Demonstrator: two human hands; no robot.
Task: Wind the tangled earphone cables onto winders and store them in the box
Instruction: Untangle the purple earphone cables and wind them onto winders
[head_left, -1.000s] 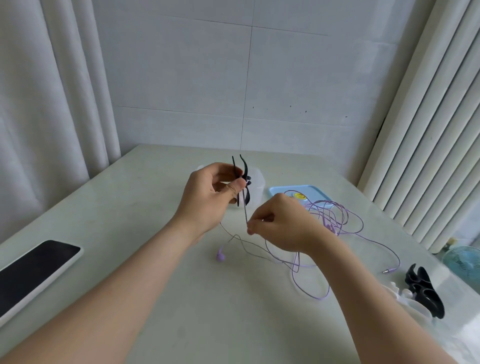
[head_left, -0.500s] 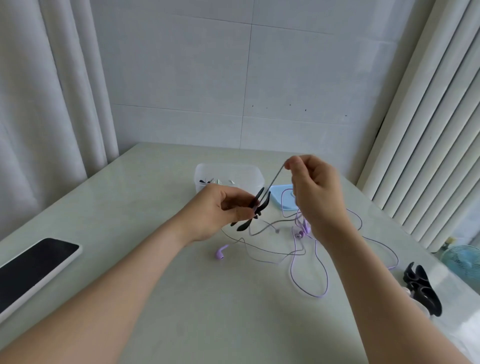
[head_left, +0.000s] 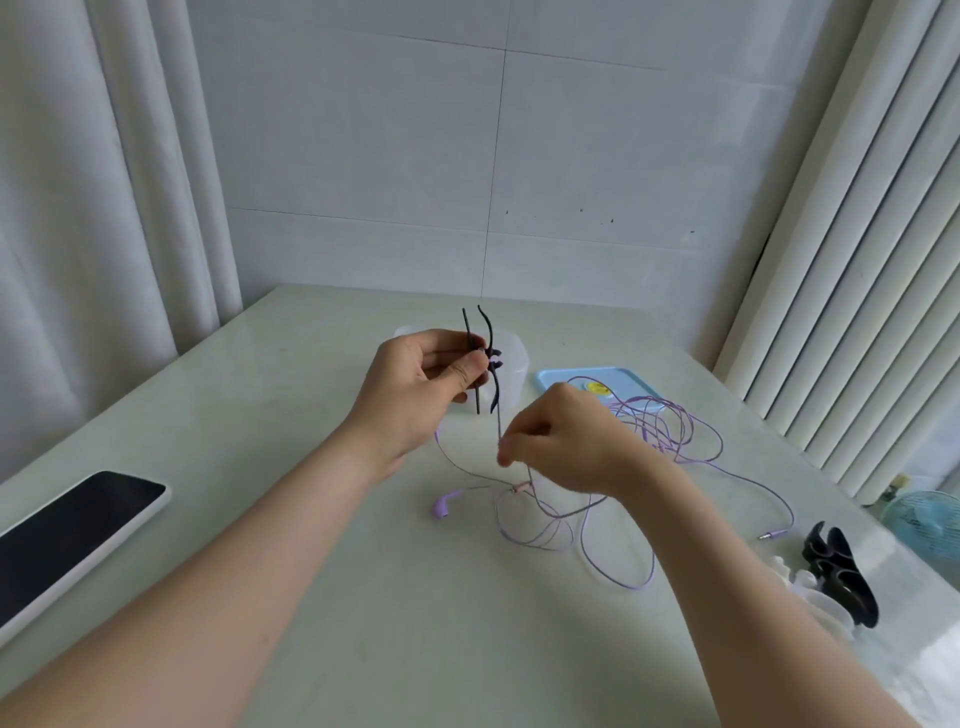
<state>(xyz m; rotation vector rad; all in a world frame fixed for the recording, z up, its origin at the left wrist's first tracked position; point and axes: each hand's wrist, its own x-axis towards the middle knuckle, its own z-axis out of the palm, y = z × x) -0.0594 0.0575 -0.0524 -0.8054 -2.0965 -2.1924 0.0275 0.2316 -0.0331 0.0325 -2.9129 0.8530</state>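
My left hand (head_left: 415, 395) pinches a black cable winder (head_left: 485, 358) upright above the table, a few turns of purple cable round its middle. Just below and to the right, my right hand (head_left: 566, 447) pinches the purple earphone cable (head_left: 675, 431), which runs taut up to the winder. The loose cable lies in tangled loops on the table, with an earbud (head_left: 442, 506) at the left and the jack plug (head_left: 769, 534) at the right. The clear plastic box (head_left: 511, 364) stands behind the winder, partly hidden by my left hand.
A blue lid (head_left: 587, 376) lies right of the box. A phone (head_left: 67, 530) rests near the table's left edge. Black spare winders (head_left: 836, 571) and white ones (head_left: 810, 587) lie at the right edge. Curtains hang on both sides.
My right hand came down from above the winder to below it, pulling the cable round. The winder went from tilted back to upright in my left hand.
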